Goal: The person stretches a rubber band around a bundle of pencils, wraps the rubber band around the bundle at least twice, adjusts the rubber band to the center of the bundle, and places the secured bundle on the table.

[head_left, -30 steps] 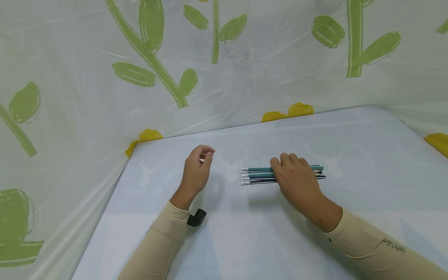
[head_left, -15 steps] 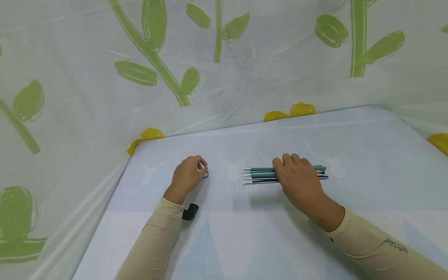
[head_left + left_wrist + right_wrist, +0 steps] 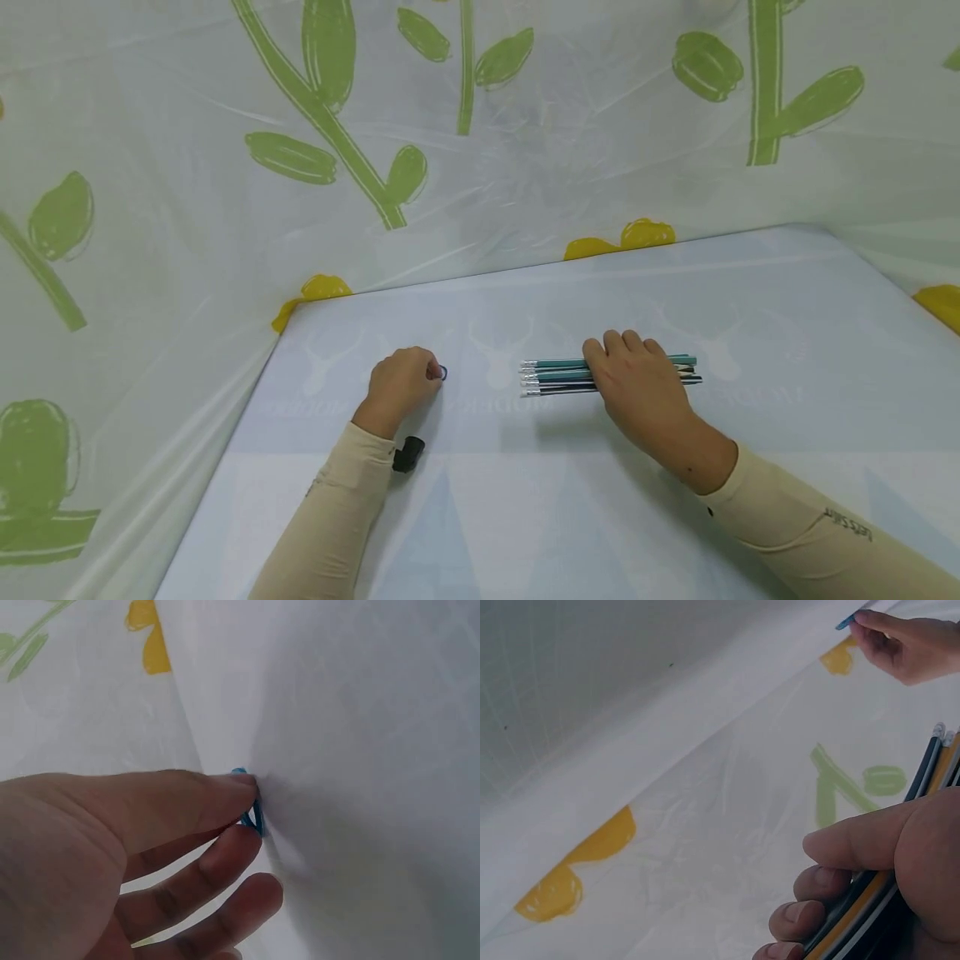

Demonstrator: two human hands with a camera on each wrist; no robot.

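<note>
In the head view my right hand [image 3: 637, 379] grips a bundle of pencils [image 3: 558, 375] around the middle and holds it above the table. Their metal ferrules and eraser ends point left. Teal, dark and orange barrels [image 3: 874, 892] show in the right wrist view, with the fingers curled round them. To the left, my left hand [image 3: 401, 383] is low over the table and pinches a small blue rubber band [image 3: 253, 819] between thumb and fingertips. Much of the loop is hidden by the thumb; a little of the band [image 3: 443, 373] shows past the fingertips in the head view.
A pale printed cloth covers the table [image 3: 510, 517]. Behind its back edge hangs a whitish plastic sheet [image 3: 562, 175] with green leaves and yellow flowers. A black device [image 3: 408, 454] is at the left wrist.
My left hand came left and down to the table, and its fingers closed on the blue rubber band. The right hand keeps its grip on the pencils, almost still.
</note>
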